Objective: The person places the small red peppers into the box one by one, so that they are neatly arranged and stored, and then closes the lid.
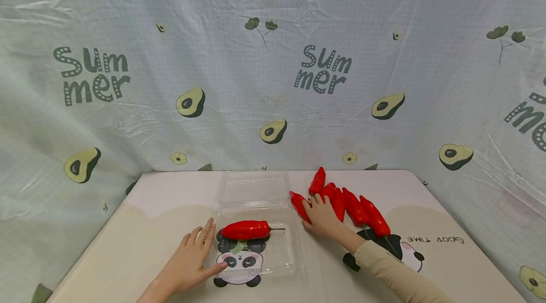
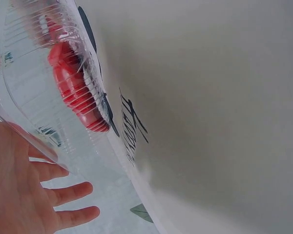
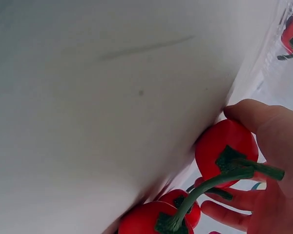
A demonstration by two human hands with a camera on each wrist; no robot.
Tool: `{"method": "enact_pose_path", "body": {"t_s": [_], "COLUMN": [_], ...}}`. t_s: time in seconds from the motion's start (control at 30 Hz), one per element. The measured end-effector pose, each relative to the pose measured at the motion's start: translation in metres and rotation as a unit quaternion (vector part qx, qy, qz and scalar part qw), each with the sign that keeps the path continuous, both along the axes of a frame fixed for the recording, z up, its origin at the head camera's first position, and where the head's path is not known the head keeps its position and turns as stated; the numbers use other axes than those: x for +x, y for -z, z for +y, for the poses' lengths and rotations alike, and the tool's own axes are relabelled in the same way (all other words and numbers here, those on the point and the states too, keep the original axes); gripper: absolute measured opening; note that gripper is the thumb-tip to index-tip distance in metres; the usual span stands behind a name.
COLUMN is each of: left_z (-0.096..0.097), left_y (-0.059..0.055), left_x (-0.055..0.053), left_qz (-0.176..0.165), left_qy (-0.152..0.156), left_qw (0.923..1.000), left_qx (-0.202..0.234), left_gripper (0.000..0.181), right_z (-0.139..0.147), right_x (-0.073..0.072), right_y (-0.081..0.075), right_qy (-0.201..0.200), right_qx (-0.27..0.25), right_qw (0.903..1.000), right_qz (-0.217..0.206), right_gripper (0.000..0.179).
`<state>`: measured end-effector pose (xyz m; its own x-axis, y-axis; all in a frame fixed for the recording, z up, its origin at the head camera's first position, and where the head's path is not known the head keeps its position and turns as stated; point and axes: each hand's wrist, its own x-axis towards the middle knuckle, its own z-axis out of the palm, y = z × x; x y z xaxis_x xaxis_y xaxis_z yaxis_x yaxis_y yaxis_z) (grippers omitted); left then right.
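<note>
At the near side, a beige sleeve crosses from the right, and the left hand lies at the left side of a clear plastic clamshell tray, its fingers straight and spread and its thumb reaching over the near left corner; how firmly it touches the plastic I cannot tell. A panda print on the tabletop shows through the near part of the tray. To the right are a second panda print and upside-down "GOOD TIME" lettering. Farther in, one red chili pepper lies crosswise inside the tray, its stem toward the right. Just right of the tray, the right hand grips the leftmost pepper of a loose group, thumb on one side and fingers on the other, the green stem toward the palm. Five other red peppers lie close by, around and right of that hand, the farthest one near the table's far edge. The open lid lies back on the far side of the tray. Behind the table hangs a pale curtain printed with avocados and the word "summer".
</note>
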<state>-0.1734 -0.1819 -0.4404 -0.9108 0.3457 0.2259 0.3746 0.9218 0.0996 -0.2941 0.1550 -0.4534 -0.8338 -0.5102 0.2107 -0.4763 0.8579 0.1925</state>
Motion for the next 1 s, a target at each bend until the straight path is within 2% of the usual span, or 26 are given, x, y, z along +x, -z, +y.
{"method": "enact_pose_path", "body": {"t_s": [0.47, 1.0], "left_z": [0.0, 0.0], "left_y": [0.001, 0.001], "left_x": [0.0, 0.0], "left_qz": [-0.002, 0.006], "left_qy": [0.002, 0.002], "left_qw": [1.0, 1.0], "left_qx": [0.004, 0.003], "left_gripper": [0.087, 0.087], "right_z": [0.007, 0.013], "right_x": [-0.003, 0.005], "right_y": [-0.001, -0.013], "right_qy": [0.006, 0.01], "right_qx": [-0.013, -0.05], "right_qw": [0.9998, 0.9987], "right_qz": [0.011, 0.002], "right_gripper": [0.052, 0.054]}}
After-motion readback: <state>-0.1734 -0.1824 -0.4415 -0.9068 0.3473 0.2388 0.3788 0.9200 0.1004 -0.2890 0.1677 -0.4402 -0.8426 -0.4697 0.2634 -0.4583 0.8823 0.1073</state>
